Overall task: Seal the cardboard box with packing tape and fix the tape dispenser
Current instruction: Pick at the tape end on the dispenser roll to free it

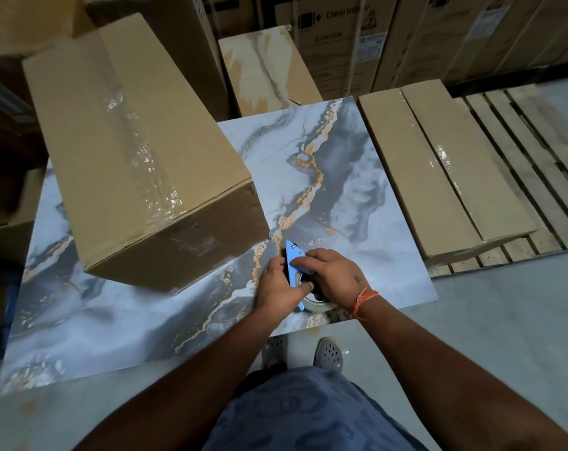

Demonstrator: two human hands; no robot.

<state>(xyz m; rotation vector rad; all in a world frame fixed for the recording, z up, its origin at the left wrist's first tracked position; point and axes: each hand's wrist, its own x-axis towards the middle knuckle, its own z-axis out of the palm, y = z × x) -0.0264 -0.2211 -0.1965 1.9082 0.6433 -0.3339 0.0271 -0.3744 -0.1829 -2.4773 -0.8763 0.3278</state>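
A large cardboard box point(120, 148) lies on a marble-patterned slab point(357, 196), with wrinkled clear tape along its top seam. In front of it, near the slab's front edge, both hands hold a blue tape dispenser point(292, 258) with a clear tape roll point(318, 304). My left hand point(276, 284) grips the dispenser's left side, thumb across its body. From the right, my right hand point(333, 275) covers the roll and the dispenser, fingers laid on the blue frame. An orange thread circles the right wrist.
Two long flat cartons point(439, 170) lie on a wooden pallet point(536, 151) at the right. Printed cartons point(334, 37) are stacked along the back and more boxes point(9, 196) at the left. My feet point(328, 353) stand on the grey floor by the slab's front edge.
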